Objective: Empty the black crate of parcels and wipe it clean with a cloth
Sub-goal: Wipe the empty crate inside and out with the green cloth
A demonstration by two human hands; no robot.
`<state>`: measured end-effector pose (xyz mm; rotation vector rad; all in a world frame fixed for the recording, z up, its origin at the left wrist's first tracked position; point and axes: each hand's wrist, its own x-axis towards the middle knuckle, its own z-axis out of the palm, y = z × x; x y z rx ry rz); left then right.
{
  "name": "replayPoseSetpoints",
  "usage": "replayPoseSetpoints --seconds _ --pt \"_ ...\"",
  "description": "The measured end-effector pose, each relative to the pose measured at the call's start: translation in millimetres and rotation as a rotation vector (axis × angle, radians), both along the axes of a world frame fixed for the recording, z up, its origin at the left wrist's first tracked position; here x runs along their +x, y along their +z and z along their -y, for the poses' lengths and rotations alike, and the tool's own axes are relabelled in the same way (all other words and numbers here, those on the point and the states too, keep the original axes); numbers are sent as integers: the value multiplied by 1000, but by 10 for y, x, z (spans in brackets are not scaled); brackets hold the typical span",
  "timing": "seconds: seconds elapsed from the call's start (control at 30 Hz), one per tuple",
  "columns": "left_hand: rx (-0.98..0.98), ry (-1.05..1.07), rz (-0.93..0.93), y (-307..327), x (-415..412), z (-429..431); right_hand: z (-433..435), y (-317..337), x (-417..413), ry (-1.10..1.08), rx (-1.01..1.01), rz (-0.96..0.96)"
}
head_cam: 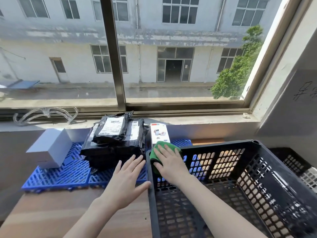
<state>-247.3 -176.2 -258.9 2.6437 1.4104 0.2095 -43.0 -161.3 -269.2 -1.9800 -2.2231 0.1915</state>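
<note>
A: Black crate (pixel 214 145), where is it?
B: Near right, on the wooden table (pixel 60 212).
A: Parcels?
B: Blue grid mats (pixel 60 176) to its left carry stacked black mailer bags (pixel 111 148) and a white box (pixel 51 148).
A: Hands?
B: Left hand (pixel 127 182): fingers straight and spread, thumb touching the crate's left rim. Right hand (pixel 171 164): flat fingers press a green cloth (pixel 164 146) onto the far-left corner. A small printed carton (pixel 159 134) stands just beyond.
</note>
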Motion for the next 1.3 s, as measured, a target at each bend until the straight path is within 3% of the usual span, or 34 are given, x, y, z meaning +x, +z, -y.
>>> replayPoseSetpoints --seconds 0.23,0.43,1.3 --pt "15 3 38 -11 -40 -14 -45 -9 -68 57 24 25" --pt "7 -33 55 73 112 -60 -46 -41 178 -26 58 70" --pt "21 -261 3 14 2172 -199 464 -29 2611 -405 0 118"
